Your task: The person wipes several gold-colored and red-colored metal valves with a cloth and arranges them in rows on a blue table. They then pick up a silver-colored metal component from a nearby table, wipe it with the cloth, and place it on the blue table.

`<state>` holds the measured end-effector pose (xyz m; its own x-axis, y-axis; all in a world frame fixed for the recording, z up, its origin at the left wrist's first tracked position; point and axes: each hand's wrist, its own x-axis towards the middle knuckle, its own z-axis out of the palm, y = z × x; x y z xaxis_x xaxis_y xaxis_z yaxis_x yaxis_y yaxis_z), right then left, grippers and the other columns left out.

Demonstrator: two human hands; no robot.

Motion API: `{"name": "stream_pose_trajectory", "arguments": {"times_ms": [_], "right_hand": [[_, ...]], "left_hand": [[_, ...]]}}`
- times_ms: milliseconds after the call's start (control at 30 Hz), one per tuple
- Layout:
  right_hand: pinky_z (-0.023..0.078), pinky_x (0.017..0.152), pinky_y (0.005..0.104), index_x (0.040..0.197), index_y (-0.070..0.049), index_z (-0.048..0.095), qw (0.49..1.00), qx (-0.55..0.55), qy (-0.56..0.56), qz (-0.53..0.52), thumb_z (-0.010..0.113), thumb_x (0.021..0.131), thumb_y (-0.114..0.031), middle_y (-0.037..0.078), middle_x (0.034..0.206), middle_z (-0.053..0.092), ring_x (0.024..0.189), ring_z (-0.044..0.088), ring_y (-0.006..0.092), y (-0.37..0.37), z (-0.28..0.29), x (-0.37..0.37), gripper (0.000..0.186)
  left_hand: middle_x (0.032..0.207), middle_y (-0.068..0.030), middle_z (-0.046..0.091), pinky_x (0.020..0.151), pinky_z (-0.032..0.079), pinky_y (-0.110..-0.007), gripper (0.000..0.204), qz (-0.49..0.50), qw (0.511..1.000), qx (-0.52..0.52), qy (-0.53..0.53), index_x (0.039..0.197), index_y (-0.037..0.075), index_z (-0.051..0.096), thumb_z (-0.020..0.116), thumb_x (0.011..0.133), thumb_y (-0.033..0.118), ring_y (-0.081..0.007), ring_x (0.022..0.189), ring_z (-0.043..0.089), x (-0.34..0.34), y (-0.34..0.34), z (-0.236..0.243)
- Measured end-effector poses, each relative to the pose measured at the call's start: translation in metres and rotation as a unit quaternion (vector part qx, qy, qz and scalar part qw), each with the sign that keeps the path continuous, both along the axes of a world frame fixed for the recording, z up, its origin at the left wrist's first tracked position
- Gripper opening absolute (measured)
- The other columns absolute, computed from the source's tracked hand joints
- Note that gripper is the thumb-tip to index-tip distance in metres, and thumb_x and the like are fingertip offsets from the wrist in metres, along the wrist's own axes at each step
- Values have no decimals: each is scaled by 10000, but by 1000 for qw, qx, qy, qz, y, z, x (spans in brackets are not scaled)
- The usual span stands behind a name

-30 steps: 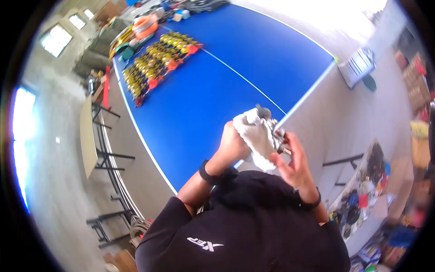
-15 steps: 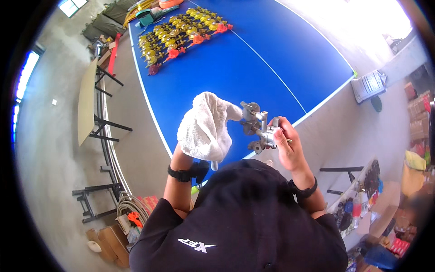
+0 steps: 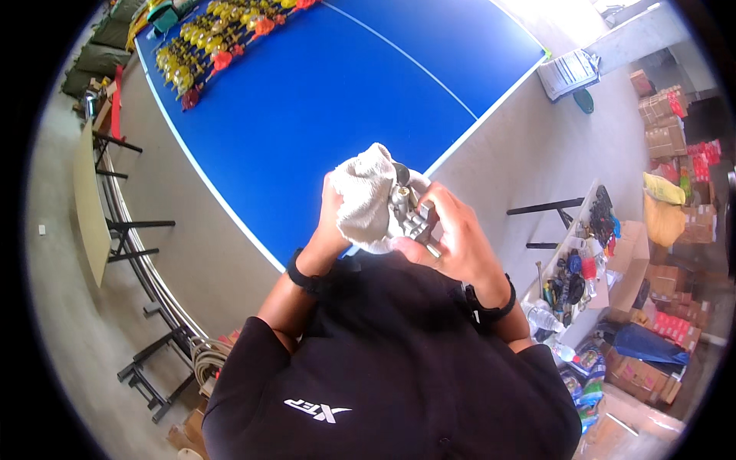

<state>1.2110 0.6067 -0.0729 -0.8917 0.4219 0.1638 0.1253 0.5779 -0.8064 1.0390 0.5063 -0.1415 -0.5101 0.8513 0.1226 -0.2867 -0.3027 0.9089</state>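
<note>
My right hand (image 3: pixel 461 239) grips a silver-grey metal fitting (image 3: pixel 414 224), its fingers and thumb around the near right side. The fitting has a brass-coloured centre in one round end; its exact kind I cannot make out. A white cloth (image 3: pixel 362 201) is wrapped against the fitting's left and far sides. My left hand (image 3: pixel 330 221) is closed on the cloth from the left, most of its fingers hidden by the fabric. Both hands are close together in front of my chest, above the near edge of the blue table (image 3: pixel 322 100).
Rows of yellow and red-orange valve-like parts (image 3: pixel 222 46) stand on the table's far left. At right, a bench (image 3: pixel 563 307) holds bottles and tools, with cardboard boxes (image 3: pixel 663 142) behind. A folding table (image 3: pixel 92 203) and hoses (image 3: pixel 211 356) are at left.
My hands have come together: the cloth, earlier apart from the body of the fitting, now wraps its side. The fitting has been turned and drawn nearer. The view has shifted right.
</note>
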Motion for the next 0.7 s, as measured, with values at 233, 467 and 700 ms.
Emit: {"name": "stream_pose_trajectory", "arguments": {"times_ms": [233, 467, 700], "right_hand": [[475, 606, 380, 985, -4, 528, 997, 23, -27, 72, 823, 783, -330, 118, 830, 579, 676, 601, 274, -30, 2, -25, 484], [397, 639, 273, 940, -31, 536, 979, -180, 51, 84, 678, 902, -365, 16, 801, 484, 710, 464, 122, -51, -41, -45, 365], [348, 682, 223, 917, -40, 560, 908, -410, 65, 49, 482, 996, -309, -35, 812, 498, 785, 428, 48, -40, -46, -68, 291]], "left_hand": [[1001, -5, 690, 799, 521, -275, 205, 49, 996, -67, 18, 1058, 27, 676, 731, 873, 94, -70, 912, 611, -13, -55, 9], [1091, -82, 698, 887, 517, -319, 320, 68, 994, -33, 73, 1164, -14, 638, 714, 873, 96, -143, 995, 641, -21, -115, 29], [1236, -115, 653, 951, 506, -365, 564, 201, 973, -90, 64, 1319, -12, 567, 794, 834, 169, -196, 1114, 623, -18, -179, 2]]}}
